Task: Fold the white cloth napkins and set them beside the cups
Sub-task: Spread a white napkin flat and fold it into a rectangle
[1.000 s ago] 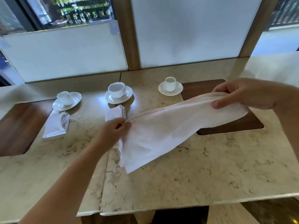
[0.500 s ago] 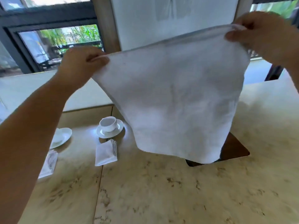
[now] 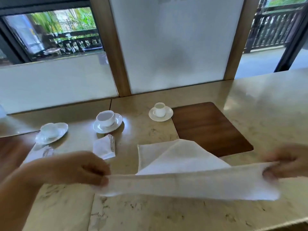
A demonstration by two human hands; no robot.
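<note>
Both hands are holding a white napkin (image 3: 183, 177) stretched low over the marble table (image 3: 166, 214): the left hand (image 3: 80, 169) is pinching its left corner with curled fingers, while the right hand (image 3: 283, 162), blurred, is gripping the right end. Its near edge is forming a taut, flat band, and the far part is lying on the table in a peaked triangle. Beyond it, a folded napkin (image 3: 104, 147) is lying just in front of the middle cup (image 3: 105, 118).

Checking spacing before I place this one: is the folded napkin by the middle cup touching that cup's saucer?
Apart. The head view shows bare tabletop between the folded napkin and the saucer of the middle cup.
</note>
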